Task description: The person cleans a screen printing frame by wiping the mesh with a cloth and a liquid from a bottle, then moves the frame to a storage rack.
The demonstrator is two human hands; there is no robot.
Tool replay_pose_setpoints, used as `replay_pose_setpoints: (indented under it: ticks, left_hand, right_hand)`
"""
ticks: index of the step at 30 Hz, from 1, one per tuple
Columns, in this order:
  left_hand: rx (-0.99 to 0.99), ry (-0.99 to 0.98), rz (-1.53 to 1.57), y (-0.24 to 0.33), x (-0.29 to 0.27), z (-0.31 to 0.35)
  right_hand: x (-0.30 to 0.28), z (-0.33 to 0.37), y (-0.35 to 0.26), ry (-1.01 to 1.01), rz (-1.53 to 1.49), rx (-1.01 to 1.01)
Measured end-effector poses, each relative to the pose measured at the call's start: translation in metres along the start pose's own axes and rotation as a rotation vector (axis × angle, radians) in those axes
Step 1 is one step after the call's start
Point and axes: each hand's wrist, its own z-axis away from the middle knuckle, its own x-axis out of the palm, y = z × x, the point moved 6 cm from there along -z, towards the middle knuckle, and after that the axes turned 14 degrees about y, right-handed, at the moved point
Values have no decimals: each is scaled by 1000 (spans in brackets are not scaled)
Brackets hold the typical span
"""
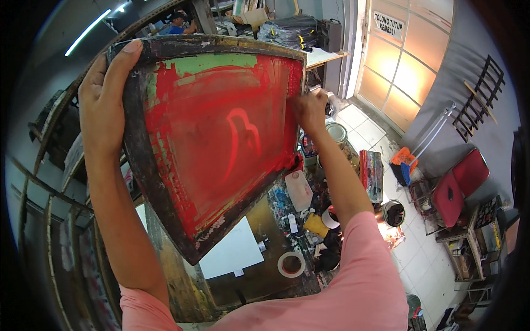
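Note:
A screen-printing frame (221, 41) with dark, worn wood is raised and tilted in front of me. Red ink covers most of its mesh (193, 127), around a brighter red curved shape, with green patches along the top and corners. My left hand (107, 94) grips the upper left corner, thumb over the front edge. At the right side of the frame, my right hand (312, 113) is closed, its blurred fingers overlapping the edge; what they hold, if anything, is hidden. Beneath the frame, a white paper sheet (234, 254) lies on the stained work table (232, 289).
A tape roll (291, 265), a yellow cloth-like lump (316, 225) and a pale plastic container (298, 190) sit on the cluttered table. Cans (392, 212) stand right. Metal racks (49, 193) line the left. A red chair (447, 201) and a person (179, 23) are farther off.

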Motion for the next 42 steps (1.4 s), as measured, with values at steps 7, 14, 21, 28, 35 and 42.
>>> replay_pose_setpoints:
  ticks: [7,14,21,28,35,42]
  left_hand:
    - [-19,0,29,-6,2,0]
    - [-6,2,9,-1,1,1]
    - [19,1,-1,3,2,2]
    - [38,-27,-27,-1,3,1]
    - [77,-39,21,1,5,0]
    - [75,-80,-135,-11,-3,-5]
  right_hand:
    - [8,134,-21,-276,-216,-103]
    - [-2,17,16,-100,52,-8]
    - [-1,-74,41,221,131,-184]
    - [17,-53,37,135,67,-217]
    - [15,22,13,-10,-27,-276]
    - [11,95,-11,-162,-84,-327]
